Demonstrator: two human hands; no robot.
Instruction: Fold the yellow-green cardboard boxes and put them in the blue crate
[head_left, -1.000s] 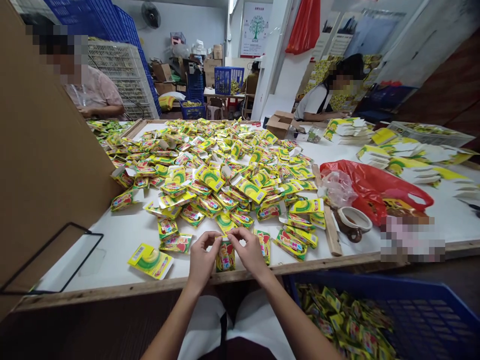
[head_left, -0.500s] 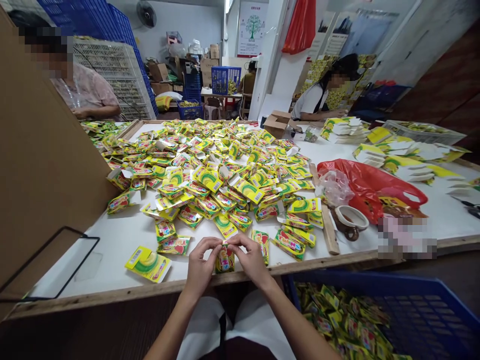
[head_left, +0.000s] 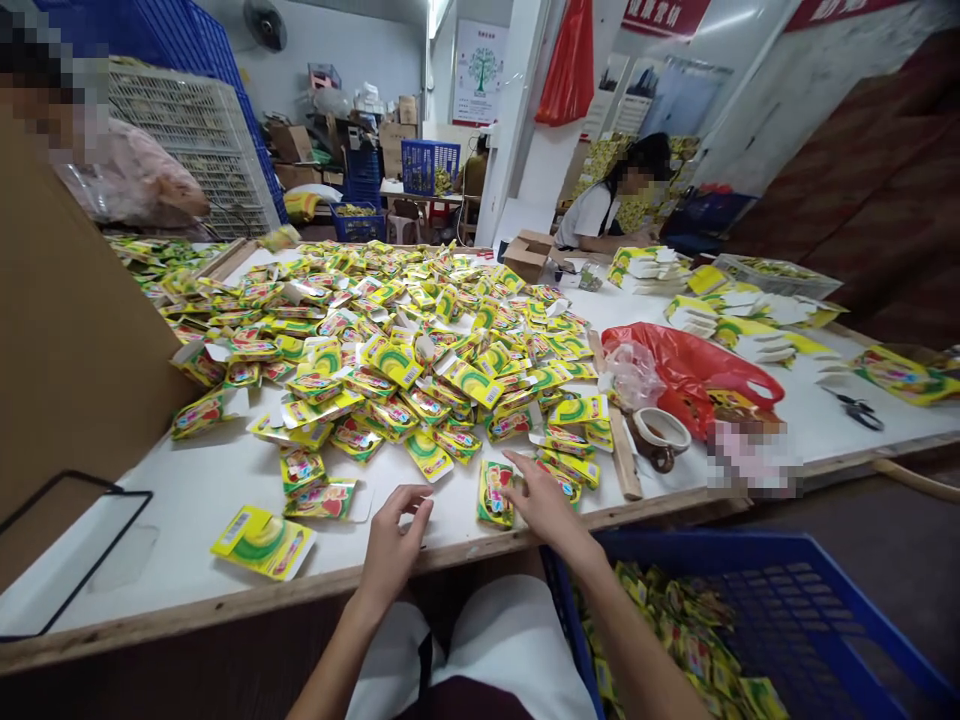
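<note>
Right hand (head_left: 546,505) at one small carton (head_left: 491,497), left hand (head_left: 395,535) loosely curled to its left

The small carton lies near the front edge of the counter (head_left: 456,505), its colourful printed face up. The right fingers are parted at its right edge, the thumb over the print — whether they press on it, I cannot tell. The left fingers are bent above the counter, thumb and forefinger a little apart, with nothing visible between them.

Beyond the hands spreads a heap of yellow-and-green cartons (head_left: 394,365). A yellow carton with a barcode (head_left: 262,540) lies off to the left, near the front edge. To the right are a wooden strip (head_left: 625,460), a mug (head_left: 667,447) and a red bag (head_left: 660,365); scissors (head_left: 859,408) lie farther right. Below the counter's edge, a blue basket (head_left: 765,590) holds more cartons. Farther back are two other people — one in a pale pink top (head_left: 142,185) at the left, one in white (head_left: 581,218) at the right.
</note>
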